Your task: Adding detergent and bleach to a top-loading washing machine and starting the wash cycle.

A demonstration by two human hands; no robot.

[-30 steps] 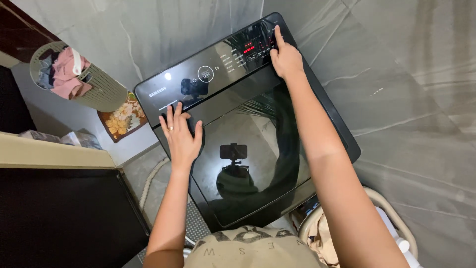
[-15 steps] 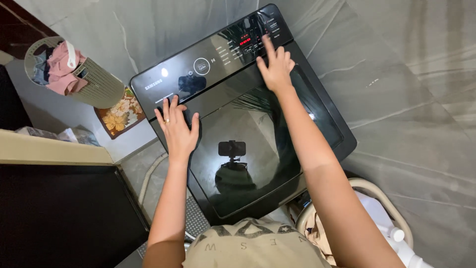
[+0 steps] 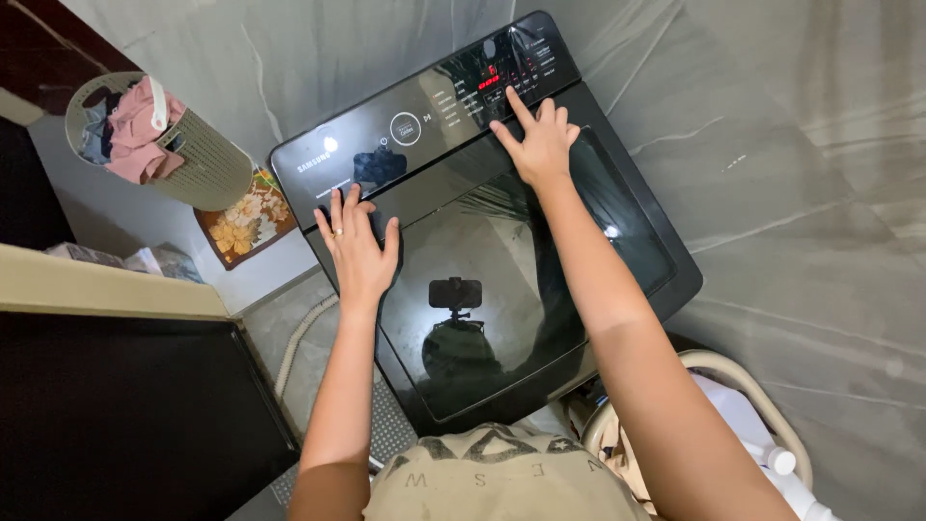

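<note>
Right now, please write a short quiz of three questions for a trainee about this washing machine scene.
1. True or false: the left hand lies flat on the washing machine lid.
2. What does the right hand reach? A) laundry basket B) control panel C) hose
3. Fill in: a ___ mat lies beside the basket.

Key: 1 true; 2 B; 3 floral

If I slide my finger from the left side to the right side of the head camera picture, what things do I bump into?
Laundry basket with pink clothes → flowery mat → left hand flat on the washing machine lid → right hand with a finger at the control panel → white bottle.
</note>
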